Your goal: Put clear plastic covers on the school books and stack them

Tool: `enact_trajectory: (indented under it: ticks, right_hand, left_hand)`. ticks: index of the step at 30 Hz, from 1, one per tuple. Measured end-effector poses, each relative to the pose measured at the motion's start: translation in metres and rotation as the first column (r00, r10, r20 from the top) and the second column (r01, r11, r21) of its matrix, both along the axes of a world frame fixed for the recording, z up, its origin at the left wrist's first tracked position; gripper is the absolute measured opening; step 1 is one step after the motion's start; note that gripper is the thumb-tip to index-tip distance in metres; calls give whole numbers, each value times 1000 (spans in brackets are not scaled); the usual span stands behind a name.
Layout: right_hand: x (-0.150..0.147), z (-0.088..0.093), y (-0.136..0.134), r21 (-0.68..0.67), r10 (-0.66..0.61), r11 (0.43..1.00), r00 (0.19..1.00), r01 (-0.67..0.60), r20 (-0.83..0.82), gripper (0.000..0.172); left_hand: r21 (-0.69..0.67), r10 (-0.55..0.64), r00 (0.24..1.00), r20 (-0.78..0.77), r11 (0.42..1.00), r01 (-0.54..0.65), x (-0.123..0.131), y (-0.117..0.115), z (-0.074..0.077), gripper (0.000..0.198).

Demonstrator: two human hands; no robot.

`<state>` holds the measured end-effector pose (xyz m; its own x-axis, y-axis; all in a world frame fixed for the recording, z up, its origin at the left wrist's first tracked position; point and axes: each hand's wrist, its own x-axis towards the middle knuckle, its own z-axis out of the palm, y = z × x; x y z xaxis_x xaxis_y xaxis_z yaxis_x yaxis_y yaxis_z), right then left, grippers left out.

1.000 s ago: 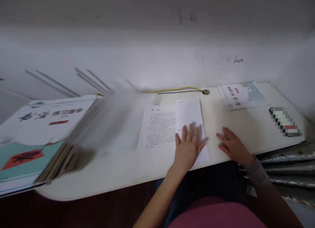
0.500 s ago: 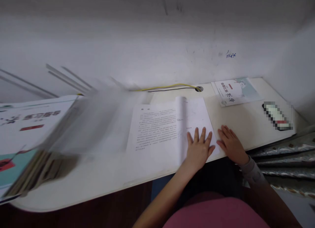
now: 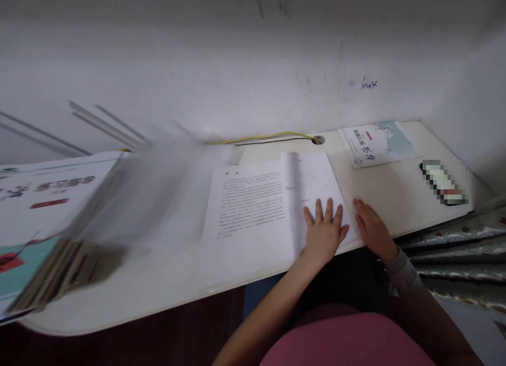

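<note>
An open booklet (image 3: 249,208) lies on the white desk, a page of printed text on its left side. Its mostly blank right page (image 3: 312,176) curves up along the fold. Flat on that right page rests my left hand (image 3: 323,231), fingers spread, holding nothing. Beside the booklet's right edge is my right hand (image 3: 373,229), laid on the desk near the front edge with its fingers stretched out; it grips nothing. A pale band circles the right wrist.
A stack of booklets (image 3: 43,218) stands at the left, with blurred whitish sheets (image 3: 158,192) beside it. Another booklet (image 3: 379,144) lies at the back right, near a phone (image 3: 443,182). A yellow cable (image 3: 261,137) runs along the wall into a desk hole (image 3: 318,140).
My left hand has shifted slightly right on the page. The fingers of my right hand have drawn closer together. The view has moved a little.
</note>
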<state>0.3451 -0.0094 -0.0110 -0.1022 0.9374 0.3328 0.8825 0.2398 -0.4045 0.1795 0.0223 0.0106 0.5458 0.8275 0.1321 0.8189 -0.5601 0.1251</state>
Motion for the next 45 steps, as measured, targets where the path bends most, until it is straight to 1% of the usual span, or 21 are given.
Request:
enact_trajectory:
  ticks: [4,10,15,18,19,21,23,25,27,29,31,33,36,41,43,45]
  right_hand:
    - [0,0,0,15,5,1000,1000,-4,-28,49]
    - [-1,0,-1,17,-4,1000,1000,4,-26,50]
    - [-1,-2,-1,-5,-9,1000,1000,9,19,51]
    - [-1,-1,-1,-32,18,999,996,-15,82,48]
    - [-1,0,-1,-39,29,999,994,-25,110,46]
    - [-1,1,-1,-46,47,998,985,-39,168,42]
    - [-2,2,-2,-45,54,998,976,-45,211,40]
    - [-2,2,-2,-38,56,998,970,-48,236,39]
    - [-2,2,-2,-29,52,998,968,-47,247,39]
    - [-1,2,-2,-22,47,999,967,-43,251,39]
    - [-1,2,-2,-18,46,999,966,-42,253,38]
    - [-1,2,-2,-15,46,999,966,-44,256,38]
    - [-1,1,-2,-12,50,999,964,-48,262,38]
    - [-2,0,-2,-1,47,999,966,-49,255,38]
    - [-2,0,-2,3,48,999,967,-51,250,38]
    - [-2,1,-2,3,46,999,968,-48,248,38]
  left_hand:
    - [6,0,1000,-17,1000,0,3,-4,3,53]
    - [10,-8,1000,-19,1000,8,4,-13,1,52]
    - [15,-24,999,-37,1000,24,3,-26,2,55]
    - [10,-56,996,-67,998,57,-1,-24,9,53]
    - [-2,-86,993,-84,996,86,-3,-19,12,51]
    - [-43,-167,978,-125,986,163,-8,-3,22,44]
    - [-94,-258,952,-165,965,245,-12,23,31,37]
    - [-125,-312,931,-191,948,292,-14,53,37,36]
    - [-126,-311,930,-194,949,290,-12,84,38,37]
    - [-127,-300,936,-184,951,280,-8,112,36,42]
    - [-142,-306,936,-175,948,284,-5,135,33,49]
    - [-163,-319,931,-177,942,292,-2,153,31,56]
    - [-185,-338,923,-184,934,305,-1,173,28,64]
    - [-200,-372,912,-171,920,337,-2,191,22,75]
    - [-230,-389,905,-173,909,347,-1,195,23,76]
    - [-254,-399,897,-193,903,347,1,195,28,75]
